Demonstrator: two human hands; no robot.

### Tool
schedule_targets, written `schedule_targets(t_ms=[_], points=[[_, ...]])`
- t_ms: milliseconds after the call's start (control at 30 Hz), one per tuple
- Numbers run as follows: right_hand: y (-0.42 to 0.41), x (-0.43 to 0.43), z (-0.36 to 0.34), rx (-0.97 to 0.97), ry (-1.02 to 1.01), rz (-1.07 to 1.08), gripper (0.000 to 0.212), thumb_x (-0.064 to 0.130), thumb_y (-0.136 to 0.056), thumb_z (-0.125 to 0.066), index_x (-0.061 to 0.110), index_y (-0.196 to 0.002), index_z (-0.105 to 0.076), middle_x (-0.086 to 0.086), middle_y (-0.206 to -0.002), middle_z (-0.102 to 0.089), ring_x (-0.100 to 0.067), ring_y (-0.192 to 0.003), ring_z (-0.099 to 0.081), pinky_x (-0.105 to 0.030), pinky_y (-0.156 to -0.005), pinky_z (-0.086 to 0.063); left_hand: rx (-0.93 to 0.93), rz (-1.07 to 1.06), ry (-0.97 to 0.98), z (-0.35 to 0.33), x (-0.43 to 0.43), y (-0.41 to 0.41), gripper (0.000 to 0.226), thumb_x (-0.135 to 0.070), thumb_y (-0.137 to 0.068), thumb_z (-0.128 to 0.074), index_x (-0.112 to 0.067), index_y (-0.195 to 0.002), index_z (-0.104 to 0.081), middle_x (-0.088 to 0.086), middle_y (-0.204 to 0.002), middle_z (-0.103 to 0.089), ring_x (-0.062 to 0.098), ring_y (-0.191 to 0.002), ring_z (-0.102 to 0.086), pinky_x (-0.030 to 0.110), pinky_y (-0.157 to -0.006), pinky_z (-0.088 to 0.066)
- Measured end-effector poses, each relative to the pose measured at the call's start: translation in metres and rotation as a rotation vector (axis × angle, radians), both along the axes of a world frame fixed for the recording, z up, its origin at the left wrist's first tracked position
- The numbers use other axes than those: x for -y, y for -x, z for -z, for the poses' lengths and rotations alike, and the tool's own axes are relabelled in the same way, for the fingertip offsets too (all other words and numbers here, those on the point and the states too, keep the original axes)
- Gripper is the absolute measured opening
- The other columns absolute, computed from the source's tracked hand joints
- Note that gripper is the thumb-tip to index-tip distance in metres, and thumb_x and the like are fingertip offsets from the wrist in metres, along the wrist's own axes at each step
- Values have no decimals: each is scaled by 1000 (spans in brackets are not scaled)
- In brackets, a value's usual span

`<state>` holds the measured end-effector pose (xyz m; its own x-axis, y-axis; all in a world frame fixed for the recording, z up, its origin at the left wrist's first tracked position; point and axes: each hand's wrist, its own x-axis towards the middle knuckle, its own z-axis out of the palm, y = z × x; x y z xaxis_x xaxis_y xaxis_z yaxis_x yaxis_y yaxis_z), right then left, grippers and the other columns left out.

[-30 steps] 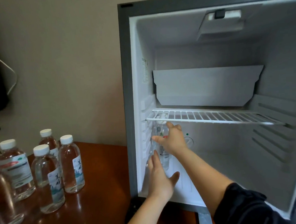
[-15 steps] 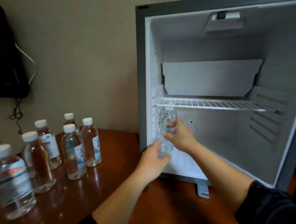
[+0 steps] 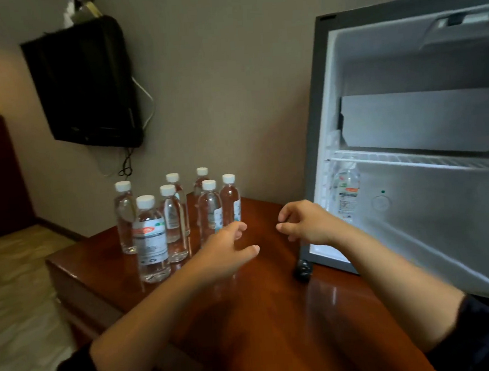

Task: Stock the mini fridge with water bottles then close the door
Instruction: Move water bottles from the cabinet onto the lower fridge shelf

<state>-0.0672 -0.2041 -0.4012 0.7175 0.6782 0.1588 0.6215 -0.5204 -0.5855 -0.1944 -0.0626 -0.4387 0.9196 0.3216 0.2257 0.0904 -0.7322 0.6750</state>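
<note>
The mini fridge [image 3: 318, 139] stands with its door open on the right of a wooden table [image 3: 269, 308]. One water bottle [image 3: 346, 191] stands upright inside, at the left under the wire shelf [image 3: 409, 160]. Several clear water bottles with white caps [image 3: 170, 219] stand grouped on the table to the left. My left hand [image 3: 227, 251] hovers just right of the group, fingers loose, holding nothing. My right hand [image 3: 306, 224] hangs in front of the fridge's lower left corner, fingers loosely curled and empty.
A black TV [image 3: 86, 86] hangs on the wall above the bottles, with cables dangling below it. The fridge's small black foot [image 3: 302, 269] sits on the table. The table's left edge [image 3: 58, 273] drops to a pale floor.
Both hands have let go of the bottle inside the fridge and pulled back out to the left over the table. The view has swung left.
</note>
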Motion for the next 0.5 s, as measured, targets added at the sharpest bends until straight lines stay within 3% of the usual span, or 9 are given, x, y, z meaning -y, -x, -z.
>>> schedule_targets(t_ms=[167,333,500], points=[[21,-46,0,-5,36,-115,21,21,-88,-64,6,-101,-61,-12,-88,-67,-17,-70,-64,-23,-62,-50,125,-142,44,10,-35,34,41,-27,-88,-60,-21,-127,-46,-9,-122,-50,7,-109,-48,12,-75,-41],[33,-96,4,85,84,-218,19,26,-87,-64,11,-98,-62,-3,-89,-60,-15,-81,-55,-23,-65,-40,215,-317,71,27,-81,52,30,-26,-83,-67,-20,-108,-52,0,-115,-52,16,-107,-51,33,-90,-48],[48,-147,9,105,-7,-286,25,25,-88,-63,12,-109,-57,-6,-93,-60,-17,-83,-55,-28,-73,-42,324,-483,67,38,-118,58,43,-23,-78,-72,-22,-111,-45,4,-121,-43,18,-108,-48,24,-83,-40]])
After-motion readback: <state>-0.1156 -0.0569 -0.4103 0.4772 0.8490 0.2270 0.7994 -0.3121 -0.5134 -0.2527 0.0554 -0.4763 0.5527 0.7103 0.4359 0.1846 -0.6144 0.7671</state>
